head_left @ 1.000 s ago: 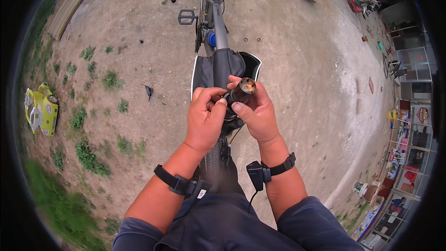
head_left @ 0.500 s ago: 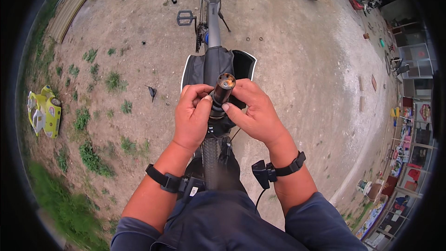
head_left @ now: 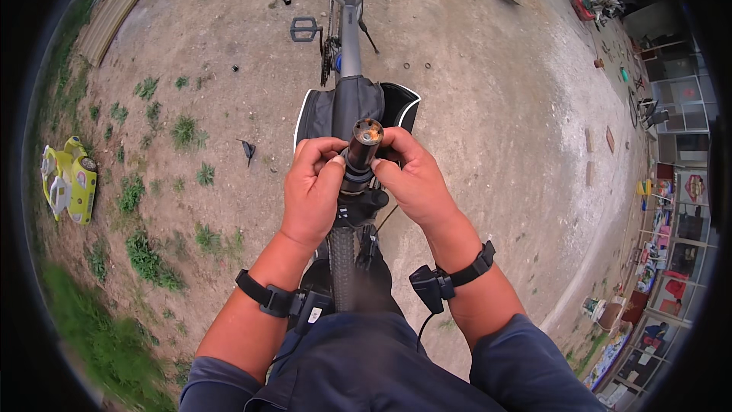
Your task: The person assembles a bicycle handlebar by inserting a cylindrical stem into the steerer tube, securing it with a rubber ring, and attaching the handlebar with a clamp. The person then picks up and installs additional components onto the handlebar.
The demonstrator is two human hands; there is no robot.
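Note:
A bicycle stands upright in front of me, its front tyre (head_left: 343,263) pointing toward my body. From its head rises a dark, greasy steerer tube (head_left: 362,146) with an open top and rusty grime inside. My left hand (head_left: 313,191) is closed at the tube's left side, thumb and curled fingers pinching a black headset ring (head_left: 356,168) around it. On the other side my right hand (head_left: 415,179) pinches at the same ring; its fingertips are partly hidden behind the tube. Black straps with small devices circle both my wrists.
Beyond the tube are a black frame bag (head_left: 358,99), the grey frame (head_left: 351,42) and a pedal (head_left: 306,29). Two small rings (head_left: 417,65) lie on the dirt at right. A yellow toy car (head_left: 71,179) and weeds (head_left: 145,255) are at left; shelves and windows line the far right.
My right thumb has moved up and slightly right along the tube, showing more of the black parts below. The left hand keeps nearly the same place.

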